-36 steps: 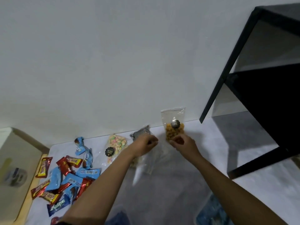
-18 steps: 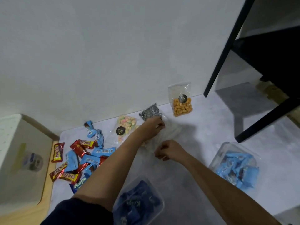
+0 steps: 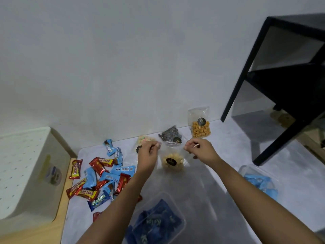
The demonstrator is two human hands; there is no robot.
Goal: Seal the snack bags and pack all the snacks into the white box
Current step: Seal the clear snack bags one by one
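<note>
Now both hands are working on one clear snack bag (image 3: pixel 171 162) of pale puffed pieces w/ a black sticker, holding it up just over the grey surface (image 3: pixel 219 147) near the wall. The left hand (image 3: pixel 148 154) is pinching the bag's top left corner. The right hand (image 3: pixel 202 150) is pinching the top right corner w/ curled fingers, and a thin pale strip (image 3: pixel 196 145) is sticking out of them. It's poss. a tie or the bag's edge, too small to tell.

A sec ago the right hand was at the orange snack bag (image 3: pixel 200 127), which is now leaning alone against the wall. Half a sec ago both hands were lower, gathering clear plastic on the surface. So the orange bag is prob. done w/, and sealing of this next bag is likely just starting.

The dark swirl bag (image 3: pixel 171 136) & pastel bag (image 3: pixel 143 139) are lying just behind the hands, and wrapped bars (image 3: pixel 98 178) are lying heaped at left. The white box (image 3: pixel 26 173) is standing far left, well apart. Packing is prob. not begun yet, though the box's inside isn't showing clearly.
</note>
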